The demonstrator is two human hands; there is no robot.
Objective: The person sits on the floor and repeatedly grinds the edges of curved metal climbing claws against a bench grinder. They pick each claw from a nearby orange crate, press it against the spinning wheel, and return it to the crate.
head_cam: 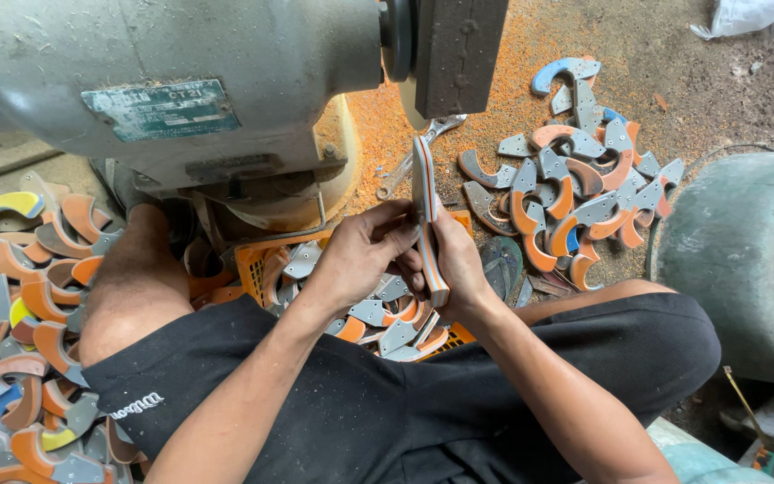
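- The layered strip [426,215], a flat grey-and-orange piece seen edge-on, is standing between both hands, in front of the person's lap and above the orange crate [254,260].
- Its long axis is running away from the body, near end low by the palms, far end pointing up toward the grinding wheel [455,54] of the grey bench machine [172,90].
- The far tip is sitting just below the wheel's lower edge; contact between them cannot be told from this view.
- The left hand [360,255] is pressing on the strip's left face, fingers wrapped toward its middle.
- The right hand [459,264] is clamping the opposite face, thumb lying along the edge; both hands are closing on the same piece, drawn together with only the strip between them.
- Both hands are lying about equally close to the wheel, the right one a touch nearer to its side.
- Curved grey-and-orange offcuts [566,197] are lying heaped on the dusty floor to the right, and more [20,305] to the left by the knee.
- A wrench [414,152] is lying in orange dust beyond the strip.
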